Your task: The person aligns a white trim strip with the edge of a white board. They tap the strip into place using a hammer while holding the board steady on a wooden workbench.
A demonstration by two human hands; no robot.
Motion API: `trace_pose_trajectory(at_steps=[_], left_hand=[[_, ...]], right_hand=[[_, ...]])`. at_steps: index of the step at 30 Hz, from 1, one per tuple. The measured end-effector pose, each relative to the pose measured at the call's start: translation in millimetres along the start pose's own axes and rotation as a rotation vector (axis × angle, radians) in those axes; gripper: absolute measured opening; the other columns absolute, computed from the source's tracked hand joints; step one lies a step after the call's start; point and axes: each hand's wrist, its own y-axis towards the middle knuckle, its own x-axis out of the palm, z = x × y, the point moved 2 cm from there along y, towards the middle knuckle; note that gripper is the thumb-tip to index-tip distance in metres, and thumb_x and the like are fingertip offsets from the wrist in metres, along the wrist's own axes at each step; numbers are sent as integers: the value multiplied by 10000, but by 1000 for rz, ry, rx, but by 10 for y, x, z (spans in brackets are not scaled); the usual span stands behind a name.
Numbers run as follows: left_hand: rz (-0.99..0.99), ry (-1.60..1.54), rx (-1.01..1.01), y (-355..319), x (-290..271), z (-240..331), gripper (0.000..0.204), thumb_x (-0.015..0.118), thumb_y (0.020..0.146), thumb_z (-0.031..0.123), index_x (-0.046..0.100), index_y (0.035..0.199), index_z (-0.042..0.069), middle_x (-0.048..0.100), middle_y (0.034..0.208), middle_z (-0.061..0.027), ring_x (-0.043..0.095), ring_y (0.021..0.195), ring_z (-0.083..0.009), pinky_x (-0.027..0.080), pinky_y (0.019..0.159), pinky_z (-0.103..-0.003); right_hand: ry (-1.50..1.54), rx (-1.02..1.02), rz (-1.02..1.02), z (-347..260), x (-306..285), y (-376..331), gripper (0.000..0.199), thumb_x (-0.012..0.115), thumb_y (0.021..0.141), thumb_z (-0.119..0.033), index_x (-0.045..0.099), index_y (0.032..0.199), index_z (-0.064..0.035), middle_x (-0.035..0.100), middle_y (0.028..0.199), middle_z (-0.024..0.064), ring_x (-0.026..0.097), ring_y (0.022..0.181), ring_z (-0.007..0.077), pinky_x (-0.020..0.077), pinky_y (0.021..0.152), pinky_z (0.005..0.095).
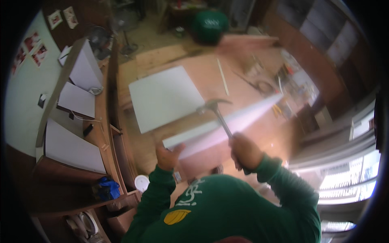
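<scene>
My right hand [246, 150] is wrapped round the handle of a claw hammer [223, 122]. The hammer is raised, its metal head above the top edge of a long white board [214, 139] that stands on its edge. At the board's left end, my left hand [167, 157] grips the corner, thumb on the near face. Behind the hammer head a square white panel [166, 97] lies flat on the brown work surface [208, 60]. Blur hides whether a nail is in the board, and whether the hammer head touches it.
A thin pale strip [223, 77], yellow-handled pliers [277, 110] and cluttered tools lie to the right. On the left stands a wooden cabinet frame [115, 141] with white panels. A white round container [142, 183] is near my left arm. A green-clad person [208, 26] is at the back.
</scene>
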Motion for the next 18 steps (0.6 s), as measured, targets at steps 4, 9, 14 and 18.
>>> trace_pose_trajectory(at_steps=[4,9,14,18], left_hand=[[-103,-133,38,57,46,64,331,837,885,107,674,1150,-7,739,1046,-83,675,934,-153,561,850,-334],[-138,-171,0,49,59,186,322,831,897,97,675,1162,0,734,1045,-68,669,946,-147,556,866,-325],[-139,-175,28,22,56,185,311,824,904,88,679,1167,9,733,1039,-62,666,949,-137,551,868,-315],[-142,-190,40,10,68,238,304,824,903,84,678,1159,8,731,1024,-59,666,935,-133,552,854,-315]], right_hand=[[53,56,9,-48,71,-29,305,508,1088,-340,559,1076,-39,545,634,70,530,432,159,440,389,285],[89,22,-12,111,98,22,409,496,1088,-442,560,1096,-39,548,617,71,539,438,178,463,402,299],[184,28,3,123,158,86,399,508,1081,-415,569,1017,-26,537,608,79,538,454,194,480,428,314],[171,-50,8,206,157,80,375,492,1084,-378,574,982,-27,518,583,68,511,432,171,458,406,297]])
